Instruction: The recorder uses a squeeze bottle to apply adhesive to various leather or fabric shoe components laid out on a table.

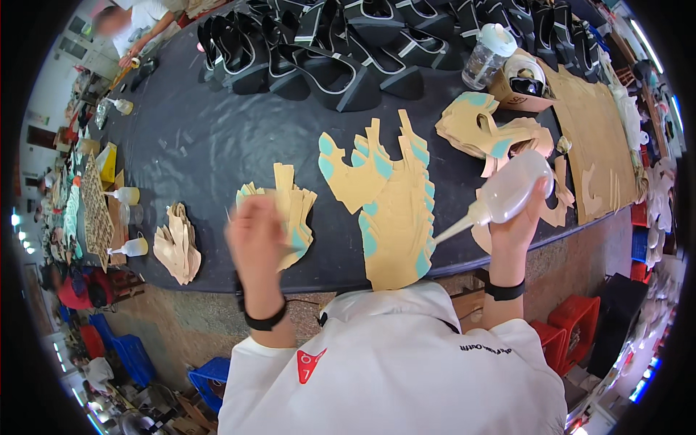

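A translucent squeeze bottle point(515, 185) with a long tapered nozzle is gripped in my right hand point(518, 217). Its tip points down-left, at the edge of a fanned stack of tan cut pieces point(395, 239) with teal patches along their edges. Whether the tip touches them I cannot tell. My left hand point(257, 235) is smeared by motion over a smaller fanned stack of tan pieces point(297, 210), which it partly covers; its fingers cannot be made out. More curved tan pieces point(471, 130) with teal patches lie beyond the bottle, and a pinkish-tan stack point(177, 246) lies at the left.
Black wedge sandals point(341, 72) crowd the table's far side. Right of them stand a clear jar point(482, 69) with a white lid, a small cardboard box point(518, 98) and a cardboard sheet point(598, 145). Two squeeze bottles, one lying point(134, 248), sit at the left. Another person point(145, 29) works far left.
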Available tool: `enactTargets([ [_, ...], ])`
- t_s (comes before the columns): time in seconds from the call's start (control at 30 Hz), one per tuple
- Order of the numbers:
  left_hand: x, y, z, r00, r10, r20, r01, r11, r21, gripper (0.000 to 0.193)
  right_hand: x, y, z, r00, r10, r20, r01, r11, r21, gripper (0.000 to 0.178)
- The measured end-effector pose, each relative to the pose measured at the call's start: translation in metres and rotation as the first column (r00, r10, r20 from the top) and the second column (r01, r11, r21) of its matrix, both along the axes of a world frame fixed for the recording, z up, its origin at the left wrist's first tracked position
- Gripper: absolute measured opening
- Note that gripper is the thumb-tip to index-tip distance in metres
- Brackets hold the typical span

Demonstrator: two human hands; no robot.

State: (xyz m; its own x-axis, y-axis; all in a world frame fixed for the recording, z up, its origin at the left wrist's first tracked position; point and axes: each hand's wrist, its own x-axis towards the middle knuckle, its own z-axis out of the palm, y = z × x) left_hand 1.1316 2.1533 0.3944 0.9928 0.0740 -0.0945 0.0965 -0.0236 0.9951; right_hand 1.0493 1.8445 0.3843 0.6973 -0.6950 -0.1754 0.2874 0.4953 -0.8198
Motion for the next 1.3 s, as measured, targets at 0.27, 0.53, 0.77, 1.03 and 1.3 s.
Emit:
enactTargets([
  [0.27, -0.033, -0.083, 0.012, 0.748, -0.574, -0.334, 0.485, 0.816, -0.316, 0.011, 0.008, 0.003, 0.017, 0.989, -0.126, 0.08, 0.129, 0.991, -0.034, 0.049],
  [0.53, -0.038, -0.09, 0.014, 0.667, -0.662, -0.341, 0.582, 0.749, -0.316, 0.015, 0.002, -0.001, 0.014, 0.99, -0.122, 0.069, 0.127, 0.989, -0.08, 0.054],
  [0.77, -0.039, -0.092, 0.015, 0.654, -0.68, -0.331, 0.586, 0.733, -0.347, 0.014, 0.002, 0.0, 0.011, 0.995, -0.077, 0.058, 0.081, 0.994, -0.07, 0.055],
  [1.03, -0.036, -0.089, 0.013, 0.663, -0.674, -0.328, 0.587, 0.739, -0.331, 0.016, -0.001, -0.001, 0.012, 0.999, -0.043, 0.033, 0.045, 0.997, -0.066, 0.054],
  [1.3, 0.009, -0.072, 0.001, 0.908, -0.38, -0.177, 0.36, 0.923, -0.134, 0.013, -0.004, -0.005, 0.011, 0.995, -0.099, 0.029, 0.1, 0.995, -0.016, 0.052],
])
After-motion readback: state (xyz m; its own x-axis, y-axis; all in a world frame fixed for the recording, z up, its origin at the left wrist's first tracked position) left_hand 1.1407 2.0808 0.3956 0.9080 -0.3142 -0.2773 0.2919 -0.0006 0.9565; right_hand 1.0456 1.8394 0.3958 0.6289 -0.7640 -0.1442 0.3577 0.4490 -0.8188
